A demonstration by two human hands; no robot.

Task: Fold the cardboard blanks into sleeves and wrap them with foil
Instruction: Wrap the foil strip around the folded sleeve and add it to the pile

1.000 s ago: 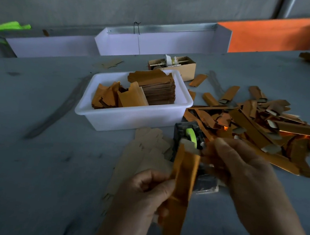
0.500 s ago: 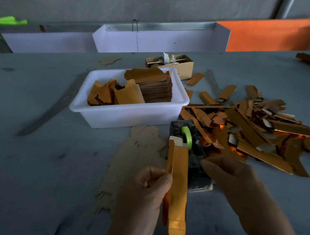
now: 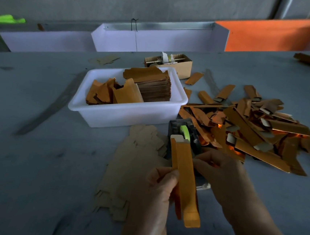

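Left hand pinches an upright orange foil-faced sleeve at six o'clock. Right hand, fingers curled, touches the sleeve's right edge beside the tape dispenser; whether it grips cannot be told. Finished sleeves lie at three o'clock; blanks fill the white tub at twelve.

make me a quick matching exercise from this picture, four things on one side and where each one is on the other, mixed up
Things:
1. folded sleeve
2. stack of blanks
3. finished sleeves
4. tape dispenser

Places:
A. heaped on the table, right of the tub
B. in the white tub
C. held in the left hand
D. on the table just behind the hands

Pairs: 1-C, 2-B, 3-A, 4-D
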